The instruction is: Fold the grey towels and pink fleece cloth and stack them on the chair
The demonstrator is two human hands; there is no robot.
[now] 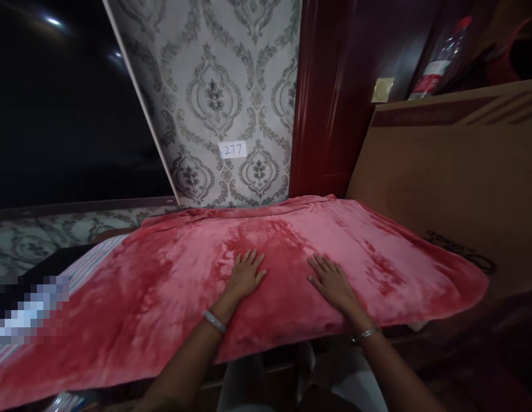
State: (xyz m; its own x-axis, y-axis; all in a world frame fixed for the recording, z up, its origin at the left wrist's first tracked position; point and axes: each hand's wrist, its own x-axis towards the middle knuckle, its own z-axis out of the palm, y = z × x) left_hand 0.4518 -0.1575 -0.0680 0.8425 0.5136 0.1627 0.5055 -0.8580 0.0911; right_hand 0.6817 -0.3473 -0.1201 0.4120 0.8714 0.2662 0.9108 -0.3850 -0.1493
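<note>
A plush blanket [283, 286] in red and pink lies spread over a low surface, its front edge hanging near my legs. Flat on its middle rests my left hand [245, 274], fingers stretched out and slightly spread. To the right of it, my right hand [332, 279] also presses palm-down on the blanket with its fingers apart. Neither hand holds anything. Bands circle both my wrists. The blanket shows smooth light and dark patches around the hands, and its far edge is a little bunched near the wall.
A striped cloth [96, 260] shows at the blanket's left edge. A large dark screen [72, 109] stands at the back left. On the right is a big cardboard box [455, 171] with a plastic bottle [440, 66] above it. A paper label [233, 150] is on the patterned wall.
</note>
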